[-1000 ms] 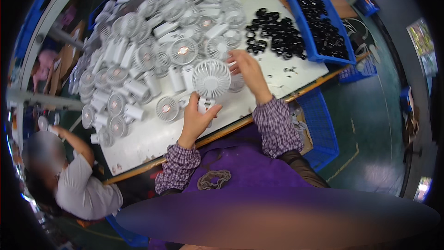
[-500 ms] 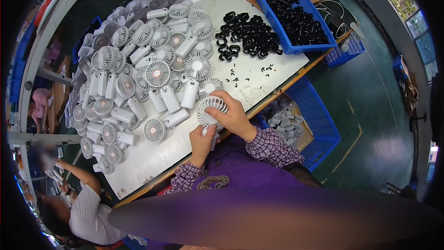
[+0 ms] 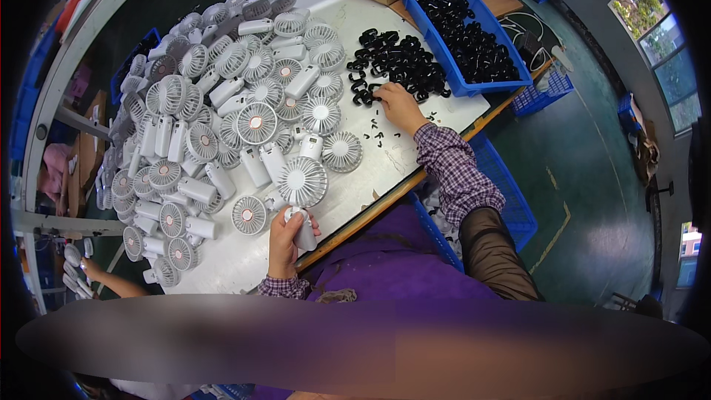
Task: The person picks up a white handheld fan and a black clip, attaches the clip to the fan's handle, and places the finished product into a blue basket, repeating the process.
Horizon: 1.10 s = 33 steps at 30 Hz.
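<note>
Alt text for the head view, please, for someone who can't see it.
A left hand grips a white handheld fan by its handle while the right hand is at a heap of small black parts on a white table. Piled white fans lie to the left; a blue tray of more black parts sits at the far right.

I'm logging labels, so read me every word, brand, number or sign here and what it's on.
No text can be read.
Fans: reddish marks at some centres, too small to read.
Dark screen on one handle: too small to read.
Black parts: no lettering shows at this size.
</note>
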### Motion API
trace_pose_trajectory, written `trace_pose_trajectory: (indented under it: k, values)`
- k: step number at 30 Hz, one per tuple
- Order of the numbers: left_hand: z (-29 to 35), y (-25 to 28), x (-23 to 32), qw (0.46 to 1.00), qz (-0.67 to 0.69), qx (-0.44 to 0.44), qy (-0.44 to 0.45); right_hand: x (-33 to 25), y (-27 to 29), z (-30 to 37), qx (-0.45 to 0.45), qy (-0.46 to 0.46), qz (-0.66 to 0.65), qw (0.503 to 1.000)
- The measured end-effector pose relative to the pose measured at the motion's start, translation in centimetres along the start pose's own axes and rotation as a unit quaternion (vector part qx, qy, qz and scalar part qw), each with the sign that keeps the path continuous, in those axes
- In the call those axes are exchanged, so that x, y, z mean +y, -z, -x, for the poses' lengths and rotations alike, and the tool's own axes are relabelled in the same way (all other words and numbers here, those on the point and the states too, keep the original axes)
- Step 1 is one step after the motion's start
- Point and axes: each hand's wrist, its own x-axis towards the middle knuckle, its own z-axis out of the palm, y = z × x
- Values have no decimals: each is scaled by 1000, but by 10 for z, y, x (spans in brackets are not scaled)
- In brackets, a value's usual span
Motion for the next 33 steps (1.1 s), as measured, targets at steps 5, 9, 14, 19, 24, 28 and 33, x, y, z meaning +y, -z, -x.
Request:
trace_pose_trajectory:
  k: [5,9,14,19,24,28,33]
  values:
    - [8,-4,5,999,5,-8,-31,6,1,-2,-33,-27,-45,998]
    - [-3,-6,7,999,-20,-11,-42,-10,27,1,-74,-82,-78,991]
    - [-18,-18,6,998,-45,16,-33,-18,42,0,-87,-70,-33,993]
    - [-25,-23,9,997,-71,27,-14,-35,59,-3,-244,-311,-346,851]
    - [-25,-24,9,997,-61,43,-7,-46,56,13,-251,-290,-538,750]
    - [-35,-18,4,988,-124,-63,-66,-134,86,41,-377,-181,-636,649]
    - [-33,-29,13,940,-289,-78,-164,-168,73,36,-518,-196,-604,573]
